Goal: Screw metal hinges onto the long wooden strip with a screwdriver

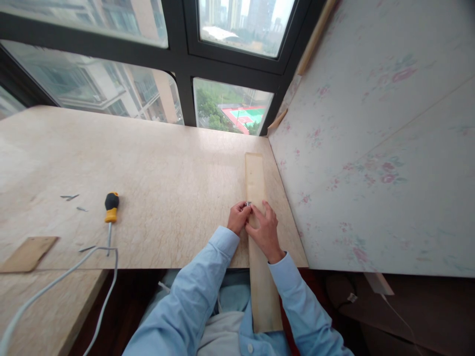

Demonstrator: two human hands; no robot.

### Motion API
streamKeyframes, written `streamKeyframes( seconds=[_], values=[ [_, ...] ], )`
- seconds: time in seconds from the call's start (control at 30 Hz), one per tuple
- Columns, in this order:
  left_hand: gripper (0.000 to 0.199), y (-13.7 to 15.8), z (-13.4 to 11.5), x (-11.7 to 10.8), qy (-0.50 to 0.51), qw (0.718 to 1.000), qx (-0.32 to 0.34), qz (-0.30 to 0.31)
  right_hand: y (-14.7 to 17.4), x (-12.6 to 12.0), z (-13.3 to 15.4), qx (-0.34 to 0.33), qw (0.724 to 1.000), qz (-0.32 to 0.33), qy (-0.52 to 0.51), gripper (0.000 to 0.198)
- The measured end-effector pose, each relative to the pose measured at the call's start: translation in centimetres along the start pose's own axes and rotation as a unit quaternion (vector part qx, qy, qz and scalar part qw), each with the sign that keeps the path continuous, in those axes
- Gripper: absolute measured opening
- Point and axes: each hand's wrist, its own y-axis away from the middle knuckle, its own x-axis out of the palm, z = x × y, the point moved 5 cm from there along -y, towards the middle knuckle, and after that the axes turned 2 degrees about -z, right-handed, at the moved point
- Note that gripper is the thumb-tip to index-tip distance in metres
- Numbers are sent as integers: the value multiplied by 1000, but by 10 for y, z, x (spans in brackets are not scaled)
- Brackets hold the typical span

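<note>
A long pale wooden board lies on the stone-patterned counter, its near end reaching past the counter edge over my lap. At the board's left edge, my left hand is closed, pinching a small shiny metal piece between thumb and fingertips. My right hand rests over the board with its fingers apart. Its index fingertip reaches the metal piece, while the other fingers lie toward the board's right side. Fingers partly cover the metal piece, so its exact kind cannot be made out.
A yellow-and-black screwdriver lies on the counter to the left. Several small metal bits and a thin brown panel are farther left. A white cable loops over the front edge. A floral-papered wall stands close on the right.
</note>
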Motion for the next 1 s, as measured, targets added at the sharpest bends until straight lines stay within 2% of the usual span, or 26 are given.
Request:
streamKeyframes(
  seconds=[0.33, 0.6, 0.83, 1.0],
  values=[
    [17, 0, 2, 3, 6, 999, -11, 36, 2, -1, -2, 0, 1000, -7, -4, 52],
    [16, 1, -3, 2, -19, 1000, 5, 21, 3, 1, -3, -5, 1000, -2, -3, 51],
    [17, -1, 2, 0, -25, 999, 7, 21, 6, 7, -13, -16, 999, 27, -36, 62],
    [20, -3, 5, -1, -36, 999, 6, 28, 7, 2, -25, -24, 997, 32, -72, 66]
  ],
)
